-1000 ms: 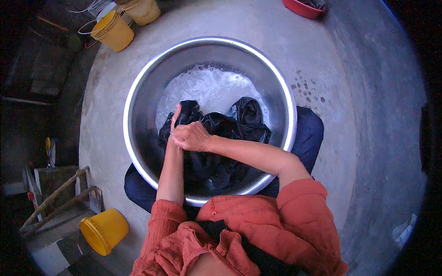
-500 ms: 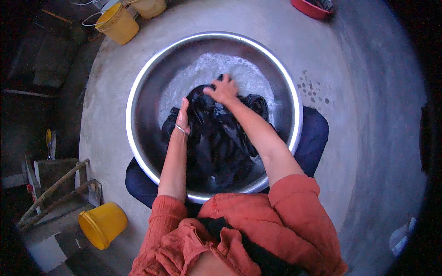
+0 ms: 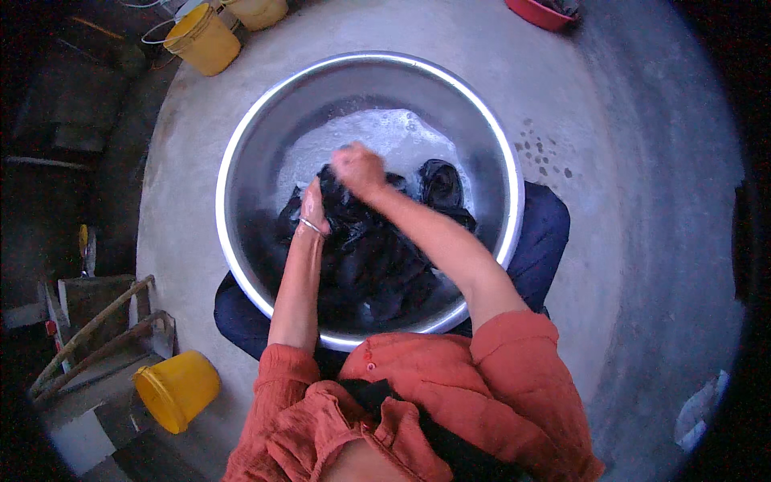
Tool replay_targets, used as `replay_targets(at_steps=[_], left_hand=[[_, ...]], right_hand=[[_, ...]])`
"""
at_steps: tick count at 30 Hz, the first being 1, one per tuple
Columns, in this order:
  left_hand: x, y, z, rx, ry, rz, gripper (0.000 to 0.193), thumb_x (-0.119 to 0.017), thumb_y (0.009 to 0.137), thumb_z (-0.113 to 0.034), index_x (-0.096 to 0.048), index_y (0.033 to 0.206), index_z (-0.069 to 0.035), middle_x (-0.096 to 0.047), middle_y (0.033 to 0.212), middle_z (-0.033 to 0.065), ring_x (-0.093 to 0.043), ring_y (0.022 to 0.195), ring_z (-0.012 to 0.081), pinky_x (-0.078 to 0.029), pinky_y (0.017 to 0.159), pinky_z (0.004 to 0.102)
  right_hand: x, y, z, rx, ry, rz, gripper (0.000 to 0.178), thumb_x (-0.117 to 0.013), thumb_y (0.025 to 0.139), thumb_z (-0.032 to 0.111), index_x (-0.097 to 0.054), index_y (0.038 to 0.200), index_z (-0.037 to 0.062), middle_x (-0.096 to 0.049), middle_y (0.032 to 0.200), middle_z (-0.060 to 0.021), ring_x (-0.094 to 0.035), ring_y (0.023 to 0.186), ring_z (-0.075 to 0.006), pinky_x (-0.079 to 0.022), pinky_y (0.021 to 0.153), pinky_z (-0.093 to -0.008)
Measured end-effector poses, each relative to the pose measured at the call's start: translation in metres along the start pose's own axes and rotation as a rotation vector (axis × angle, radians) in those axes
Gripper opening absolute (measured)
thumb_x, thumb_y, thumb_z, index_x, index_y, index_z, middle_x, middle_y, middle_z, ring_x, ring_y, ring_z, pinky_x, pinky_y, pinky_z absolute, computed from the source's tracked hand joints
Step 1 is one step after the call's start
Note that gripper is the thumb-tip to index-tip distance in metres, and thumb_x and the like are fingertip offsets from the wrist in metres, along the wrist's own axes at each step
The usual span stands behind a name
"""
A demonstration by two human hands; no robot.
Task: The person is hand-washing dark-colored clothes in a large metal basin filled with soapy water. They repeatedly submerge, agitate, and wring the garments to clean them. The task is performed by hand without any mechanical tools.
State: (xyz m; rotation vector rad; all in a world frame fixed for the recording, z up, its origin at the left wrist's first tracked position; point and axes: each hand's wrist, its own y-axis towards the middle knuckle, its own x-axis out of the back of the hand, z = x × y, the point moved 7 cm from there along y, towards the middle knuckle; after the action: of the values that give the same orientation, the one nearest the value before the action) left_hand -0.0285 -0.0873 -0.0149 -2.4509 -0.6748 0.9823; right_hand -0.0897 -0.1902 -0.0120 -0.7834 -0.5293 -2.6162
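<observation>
A wide steel basin [image 3: 233, 145] sits between my legs with whitish, sudsy water [image 3: 385, 128] in its far part. Wet black cloth [image 3: 385, 273] is heaped through its middle and near side. My right hand [image 3: 359, 169] is closed in a fist over the cloth's far left end, a little blurred. Just to its left, my left hand [image 3: 313, 207], with a bangle at the wrist, is upright on its edge against the cloth and grips it, its fingers partly hidden. A rounded bunch of the same black cloth stands out at the right.
Yellow buckets [image 3: 205, 44] stand at the far left, and another yellow bucket [image 3: 178, 390] lies tipped at the near left beside a wooden frame [image 3: 96, 329]. A red tub [image 3: 542, 12] is at the far right. Wet spots mark the concrete floor [image 3: 578, 257].
My right hand has moved left and nearer, closing from spread fingers into a fist. The far part of the black cloth has shifted, uncovering more suds. My left hand has dropped slightly nearer.
</observation>
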Motion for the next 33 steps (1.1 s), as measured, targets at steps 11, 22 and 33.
replay_targets(at_steps=[11, 22, 33], left_hand=[[-0.013, -0.015, -0.07, -0.172, 1.123, 0.236, 0.052, -0.069, 0.068, -0.034, -0.054, 0.107, -0.002, -0.059, 0.101, 0.0082, -0.055, 0.095, 0.0197, -0.041, 0.084, 0.0311], [-0.036, -0.037, -0.076, -0.131, 0.578, 0.311, 0.059, -0.075, 0.06, -0.023, -0.051, 0.11, -0.002, -0.057, 0.093, 0.005, -0.055, 0.084, 0.0167, -0.043, 0.081, 0.0292], [0.031, 0.06, -0.001, -0.238, 1.534, 0.148, 0.063, -0.072, 0.061, -0.019, -0.05, 0.118, -0.01, -0.057, 0.107, 0.0113, -0.053, 0.1, 0.0235, -0.041, 0.088, 0.0316]], right_hand=[[0.046, 0.008, 0.079, 0.336, 0.44, 0.46, 0.023, -0.069, 0.071, 0.025, -0.059, 0.066, 0.0039, -0.052, 0.072, -0.0057, -0.05, 0.076, -0.0217, -0.04, 0.069, -0.0319], [0.037, -0.02, -0.001, 0.095, 0.12, 0.778, 0.051, -0.068, 0.061, 0.009, -0.052, 0.108, 0.0053, -0.057, 0.102, -0.0192, -0.053, 0.1, -0.0327, -0.04, 0.086, -0.0405], [0.049, 0.04, -0.103, -0.289, -0.441, 0.784, 0.075, -0.076, 0.058, 0.041, -0.045, 0.125, 0.0261, -0.031, 0.135, -0.0152, -0.028, 0.122, -0.0417, -0.028, 0.095, -0.0567]])
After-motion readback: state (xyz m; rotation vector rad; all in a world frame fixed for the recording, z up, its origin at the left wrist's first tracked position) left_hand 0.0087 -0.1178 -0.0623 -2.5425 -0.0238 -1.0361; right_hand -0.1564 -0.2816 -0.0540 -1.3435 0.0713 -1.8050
